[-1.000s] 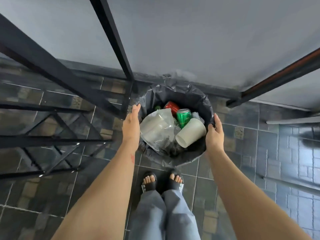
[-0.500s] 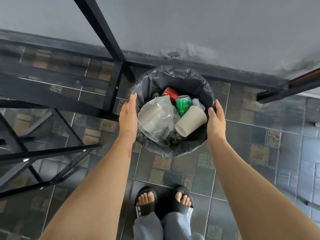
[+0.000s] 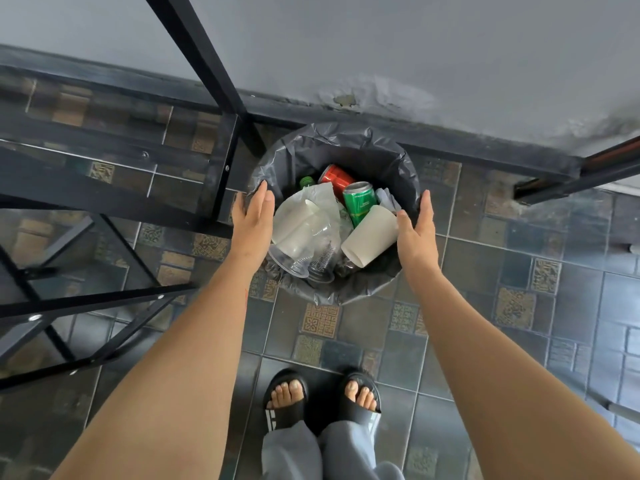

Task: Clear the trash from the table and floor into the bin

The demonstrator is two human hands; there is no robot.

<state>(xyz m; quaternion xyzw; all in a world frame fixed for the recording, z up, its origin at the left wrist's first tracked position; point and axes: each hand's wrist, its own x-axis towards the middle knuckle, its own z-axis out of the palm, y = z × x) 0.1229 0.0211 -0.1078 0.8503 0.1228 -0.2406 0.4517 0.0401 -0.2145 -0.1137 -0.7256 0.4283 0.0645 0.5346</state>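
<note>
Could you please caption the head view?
Left hand and right hand, open, flank the black-lined bin of cups and cans.

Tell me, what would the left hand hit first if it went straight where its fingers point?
Likely the black bin liner at the rim; fingertips of the left hand look nearly on it, though depth is unclear.

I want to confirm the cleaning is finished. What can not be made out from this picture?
Head view:
- Table top: out of frame; only the black table frame shows.
- Lower bin contents: buried under the paper cup and clear cups.
- Most of the green bottle: under the plastic bag.
- The floor behind the person: out of frame.
</note>
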